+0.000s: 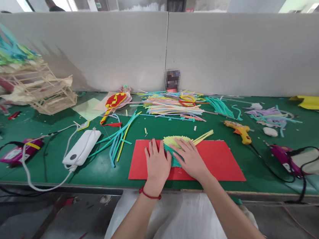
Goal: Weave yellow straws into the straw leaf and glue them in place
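Red, flat, long card [222,162] lies on the green tabletop [166,128] right in front of you. Thin, straight yellow sticks [177,138] and thin blue-green sticks [176,160] sit near its middle. Your left hand [157,162] is flat on the card, fingers a bit apart, by the sticks' left edge. Your right hand [190,156] is spread flat over the sticks. Press softly and evenly, keep the sticks side by side, and don't bump the yellow ends poking out right.
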The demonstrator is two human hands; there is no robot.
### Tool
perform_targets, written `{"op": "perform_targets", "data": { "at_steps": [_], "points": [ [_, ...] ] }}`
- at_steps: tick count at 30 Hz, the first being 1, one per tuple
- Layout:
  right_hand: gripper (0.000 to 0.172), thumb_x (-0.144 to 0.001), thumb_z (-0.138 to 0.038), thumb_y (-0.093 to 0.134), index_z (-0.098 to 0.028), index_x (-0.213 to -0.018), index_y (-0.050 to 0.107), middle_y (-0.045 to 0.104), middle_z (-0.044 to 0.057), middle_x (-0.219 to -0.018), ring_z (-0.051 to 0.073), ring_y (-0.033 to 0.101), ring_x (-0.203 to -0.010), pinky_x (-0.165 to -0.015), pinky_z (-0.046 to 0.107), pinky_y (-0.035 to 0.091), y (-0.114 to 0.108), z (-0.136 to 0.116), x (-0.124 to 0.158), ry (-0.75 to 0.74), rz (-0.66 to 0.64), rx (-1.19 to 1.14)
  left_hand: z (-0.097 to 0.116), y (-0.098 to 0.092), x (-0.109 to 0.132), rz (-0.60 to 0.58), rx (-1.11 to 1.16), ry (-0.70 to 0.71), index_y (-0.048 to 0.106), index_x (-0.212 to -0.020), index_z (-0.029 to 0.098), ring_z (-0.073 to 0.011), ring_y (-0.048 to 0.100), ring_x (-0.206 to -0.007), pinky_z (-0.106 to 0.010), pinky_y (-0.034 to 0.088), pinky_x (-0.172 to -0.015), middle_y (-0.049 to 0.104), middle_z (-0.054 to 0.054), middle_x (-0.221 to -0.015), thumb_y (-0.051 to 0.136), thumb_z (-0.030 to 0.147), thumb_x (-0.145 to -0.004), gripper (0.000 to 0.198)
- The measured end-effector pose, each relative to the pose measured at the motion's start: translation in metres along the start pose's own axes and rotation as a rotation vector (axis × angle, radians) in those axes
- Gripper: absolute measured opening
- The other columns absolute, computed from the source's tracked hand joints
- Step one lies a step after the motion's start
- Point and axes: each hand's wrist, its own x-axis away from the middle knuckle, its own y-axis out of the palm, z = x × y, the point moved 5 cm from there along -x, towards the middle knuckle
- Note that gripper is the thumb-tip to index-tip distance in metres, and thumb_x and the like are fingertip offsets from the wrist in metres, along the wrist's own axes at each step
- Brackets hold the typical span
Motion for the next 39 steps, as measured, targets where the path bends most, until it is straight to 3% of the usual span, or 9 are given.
{"op": "perform_targets", "data": {
  "at_steps": [6,11,19,39],
  "points": [
    [0.045,-0.098,-0.035,0.036,-0.024,-0.141,0.046,0.049,0.005,-0.144,0.024,0.041,-0.135,-0.112,0.049,0.028,0.0013,0.001,0.0007,0.007,0.008,0.002,-0.0001,0.0003,-0.0003,0.001,0.0,-0.006,0.048,-0.138,0.012,-0.0336,0.037,-0.137,-0.052,0.03,-0.11,0.039,-0.022,-0.147,0.046,0.029,-0.093,0.049],
    [0.041,-0.099,-0.036,0.035,-0.025,-0.133,0.055,0.049,0.005,-0.144,0.025,0.041,-0.135,-0.112,0.05,0.027,0.0027,0.0015,0.0011,0.003,0.008,0.006,-0.0005,0.0007,-0.0002,0.008,0.014,-0.012,0.043,-0.141,0.011,-0.0331,0.037,-0.137,-0.052,0.03,-0.111,0.04,-0.021,-0.147,0.047,0.028,-0.092,0.052],
    [0.041,-0.099,-0.036,0.034,-0.027,-0.133,0.055,0.049,0.005,-0.144,0.025,0.04,-0.136,-0.112,0.051,0.028,0.001,0.0007,0.0011,0.002,-0.002,0.001,0.0009,-0.0024,0.0005,0.008,0.023,0.0,0.045,-0.141,0.021,-0.033,0.038,-0.137,-0.052,0.03,-0.11,0.04,-0.018,-0.148,0.047,0.026,-0.092,0.05],
    [0.042,-0.099,-0.035,0.034,-0.027,-0.137,0.05,0.048,0.005,-0.145,0.025,0.04,-0.136,-0.112,0.051,0.028,0.0015,0.0002,0.0012,-0.007,-0.007,0.014,0.0015,-0.0028,0.0,-0.017,0.013,-0.005,0.049,-0.138,0.016,-0.0346,0.037,-0.137,-0.052,0.03,-0.11,0.039,-0.021,-0.148,0.046,0.027,-0.092,0.047]
  ]
}}
